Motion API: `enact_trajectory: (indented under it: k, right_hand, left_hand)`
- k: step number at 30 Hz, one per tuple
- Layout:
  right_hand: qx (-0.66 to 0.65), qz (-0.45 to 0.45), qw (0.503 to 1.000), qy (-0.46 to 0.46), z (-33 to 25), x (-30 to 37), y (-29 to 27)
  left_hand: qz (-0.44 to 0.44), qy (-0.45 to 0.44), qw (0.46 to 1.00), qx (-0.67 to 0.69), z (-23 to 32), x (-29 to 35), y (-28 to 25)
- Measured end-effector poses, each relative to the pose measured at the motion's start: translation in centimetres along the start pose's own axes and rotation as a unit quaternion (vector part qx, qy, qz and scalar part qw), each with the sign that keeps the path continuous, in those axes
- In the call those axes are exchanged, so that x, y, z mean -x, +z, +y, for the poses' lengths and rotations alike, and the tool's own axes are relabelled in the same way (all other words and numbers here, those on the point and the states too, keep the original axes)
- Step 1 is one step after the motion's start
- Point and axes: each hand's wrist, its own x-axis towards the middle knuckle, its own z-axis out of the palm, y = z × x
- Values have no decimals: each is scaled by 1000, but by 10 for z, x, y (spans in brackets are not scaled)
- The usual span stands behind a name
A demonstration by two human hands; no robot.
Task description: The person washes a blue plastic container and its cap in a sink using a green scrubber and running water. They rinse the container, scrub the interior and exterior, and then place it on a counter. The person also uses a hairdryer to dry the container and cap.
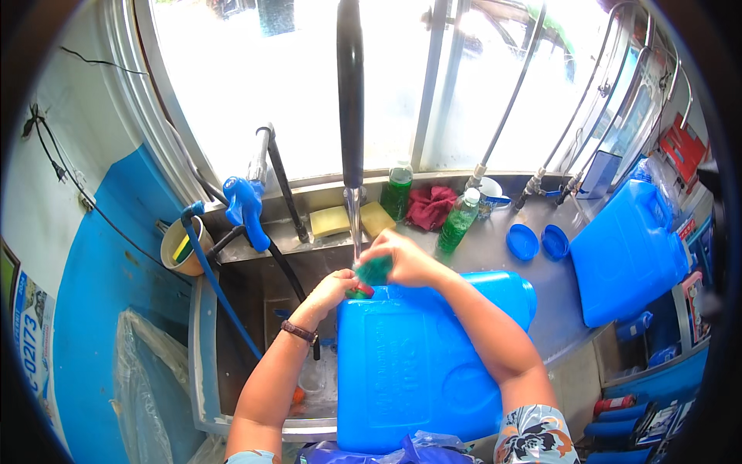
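A large blue plastic jug [417, 363] lies on its side over the sink's right edge, below my arms. My right hand [406, 259] is closed on a green scouring pad [375, 269], slightly blurred, just above the jug's far left corner. Beside it, my left hand [334, 290] pinches at a small red part [362, 291] with a bit of green; whether it is joined to the jug I cannot tell. A thin stream of water [355, 224] falls from the dark overhead pipe [350, 93] onto the place where both hands meet.
Yellow sponges [330, 222], a dark red cloth [431, 208] and green bottles [458, 224] line the back ledge. Two blue caps [522, 242] lie right, near another blue jug [627, 255]. A blue spray nozzle [244, 203] and a bucket [185, 251] are left of the sink [202, 363].
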Motion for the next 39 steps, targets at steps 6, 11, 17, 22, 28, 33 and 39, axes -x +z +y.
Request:
enact_trajectory:
  k: [6,11,17,22,28,33,39]
  right_hand:
    - [243,17,952,186,11,-8,6]
    - [338,232,855,319,55,20,-20]
    - [149,238,927,250,5,147,-82]
    - [42,310,822,476,83,373,-13]
    - [-336,450,711,423,24,350,39]
    - [-303,589,696,277,14,320,48]
    - [-277,619,697,233,31,312,60]
  left_hand:
    - [0,31,996,-89,-2,-2,-10]
    - [21,53,907,-417,45,-6,29]
    - [-8,16,970,-243,18,-15,-1]
    - [-13,13,982,-188,29,-18,-3]
    - [-2,174,924,-339,100,-29,10]
    - [92,363,837,-400,145,17,33]
    - [19,392,828,-400,156,40,8]
